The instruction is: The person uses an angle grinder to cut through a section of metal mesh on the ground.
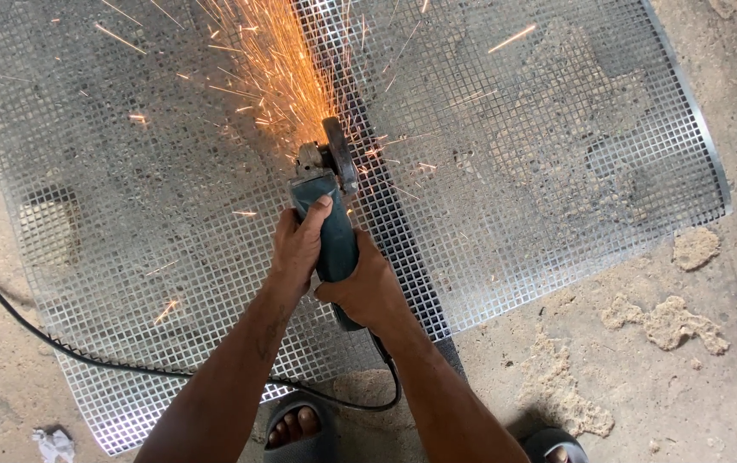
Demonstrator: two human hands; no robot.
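At the centre of the frame, an angle grinder [327,206] rests with its disc [340,153] on a perforated metal sheet [557,129] lying flat on the concrete floor [660,386]. The left hand [297,244] is clamped around the grinder body; the right hand [366,287] grips it just behind. Sparks [274,60] spray toward the upper centre. A black power cord [8,313] loops across the lower left.

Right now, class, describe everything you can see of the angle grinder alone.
The angle grinder has a dark teal body, a grey metal head and a round disc standing on edge against the perforated metal sheet, throwing orange sparks away. The left hand and right hand grip its body. A black cable trails from its rear.
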